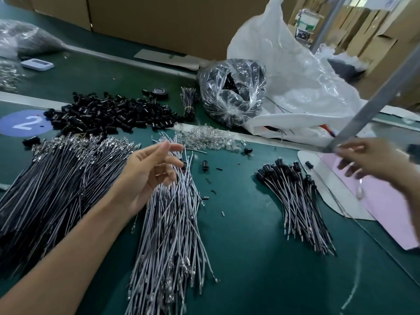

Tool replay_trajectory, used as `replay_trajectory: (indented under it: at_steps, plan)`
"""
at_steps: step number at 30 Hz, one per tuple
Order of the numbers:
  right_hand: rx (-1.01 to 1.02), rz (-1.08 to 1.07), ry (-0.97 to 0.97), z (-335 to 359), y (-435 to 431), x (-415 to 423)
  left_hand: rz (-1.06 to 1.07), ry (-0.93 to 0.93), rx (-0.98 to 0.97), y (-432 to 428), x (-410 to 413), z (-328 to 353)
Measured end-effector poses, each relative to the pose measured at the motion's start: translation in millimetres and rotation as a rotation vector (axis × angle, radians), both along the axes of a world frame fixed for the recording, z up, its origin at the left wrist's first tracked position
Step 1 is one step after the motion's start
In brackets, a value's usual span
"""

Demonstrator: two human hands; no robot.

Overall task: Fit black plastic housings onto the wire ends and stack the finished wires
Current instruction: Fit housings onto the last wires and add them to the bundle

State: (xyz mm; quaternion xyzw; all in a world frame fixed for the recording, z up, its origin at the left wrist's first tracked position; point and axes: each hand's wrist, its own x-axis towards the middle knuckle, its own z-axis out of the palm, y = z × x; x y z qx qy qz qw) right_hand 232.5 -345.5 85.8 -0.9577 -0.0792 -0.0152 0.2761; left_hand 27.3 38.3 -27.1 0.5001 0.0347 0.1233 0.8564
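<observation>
- the black housings [109, 114] lie in a big heap at the back left of the green surface [250, 258].
- the finished wires [295, 201], with black caps on their top ends, lie in a small stack on the right side.
- the bare wires [172, 223] lie in a long pile in the middle, and a much bigger wire pile [56, 178] lies on the left.
- the left hand [150, 173] is over the top of the middle pile. its fingers [176, 147] are loose and a bit spread, and i see nothing held in them.
- the right hand [372, 162] is up over the pink sheet [386, 212], near the finished stack. it is blurry. its fingers [347, 148] point left, and i cannot tell if they pinch anything.
- a heap of little clear bulbs [209, 135] lies behind the middle pile.
- a clear bag of black parts [231, 92] leans against a big white bag [295, 87] at the back.
</observation>
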Motion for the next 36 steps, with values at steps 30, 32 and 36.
replay_trajectory:
  at_steps: [30,32,36]
  plan:
    - [0.009,0.341,0.365,-86.7,273.4,-73.7,0.541,0.072,0.112,2.3,2.2,-0.9]
    - [0.176,0.352,0.462,-84.4,269.8,-74.1,0.539,0.077,0.118,2.6,2.2,-1.3]
    - [0.513,0.341,0.441,-78.4,263.8,-75.3,0.534,0.082,0.124,3.2,2.5,-2.6]
